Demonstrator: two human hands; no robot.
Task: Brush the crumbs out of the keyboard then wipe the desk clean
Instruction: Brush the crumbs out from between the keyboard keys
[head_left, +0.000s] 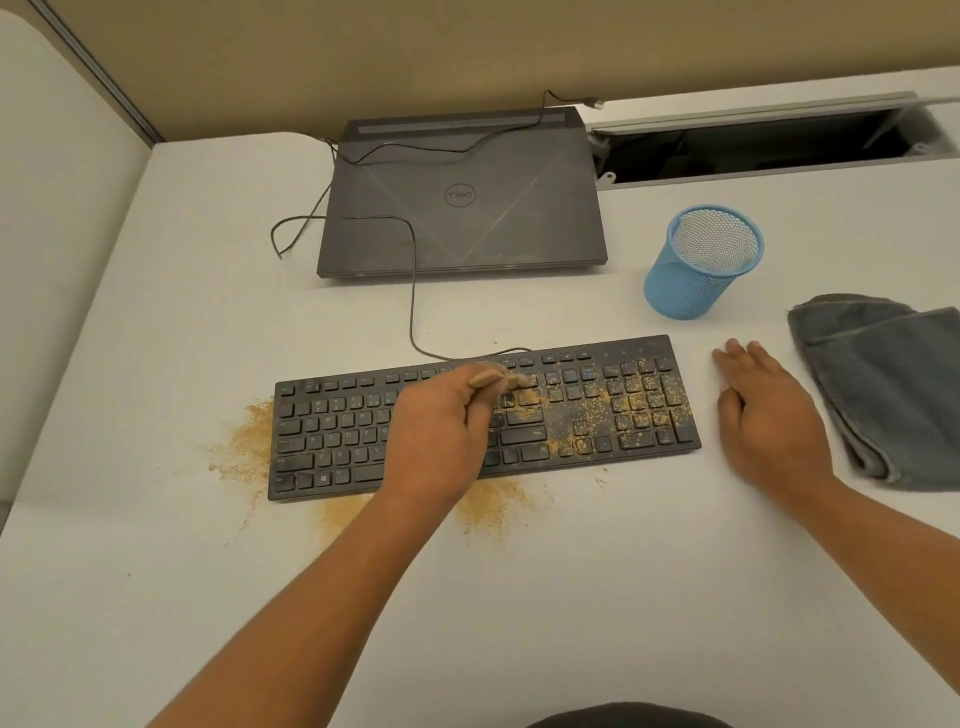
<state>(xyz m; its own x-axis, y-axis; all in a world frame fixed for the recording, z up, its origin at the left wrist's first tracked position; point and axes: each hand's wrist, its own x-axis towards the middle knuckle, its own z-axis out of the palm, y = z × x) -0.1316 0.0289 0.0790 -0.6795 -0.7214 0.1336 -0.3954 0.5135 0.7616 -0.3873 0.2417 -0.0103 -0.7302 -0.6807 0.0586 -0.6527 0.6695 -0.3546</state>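
Note:
A black keyboard (332, 431) lies across the middle of the white desk (571, 571). Tan crumbs (587, 410) cover its right half and number pad. More crumbs lie on the desk off the keyboard's left end (249, 441) and along its front edge (493, 504). My left hand (441, 431) hovers over the keyboard's middle and grips a small tan brush (491, 376), which is blurred. My right hand (763, 410) rests flat on the desk just right of the keyboard, fingers straight. A folded grey cloth (883, 389) lies to the right of that hand.
A shut grey laptop (462, 197) sits behind the keyboard, with the keyboard's thin black cable (413, 291) running over it. A blue mesh cup (701, 260) stands at the back right. Behind it gapes an open cable hatch (753, 145). A partition wall borders the desk's left side.

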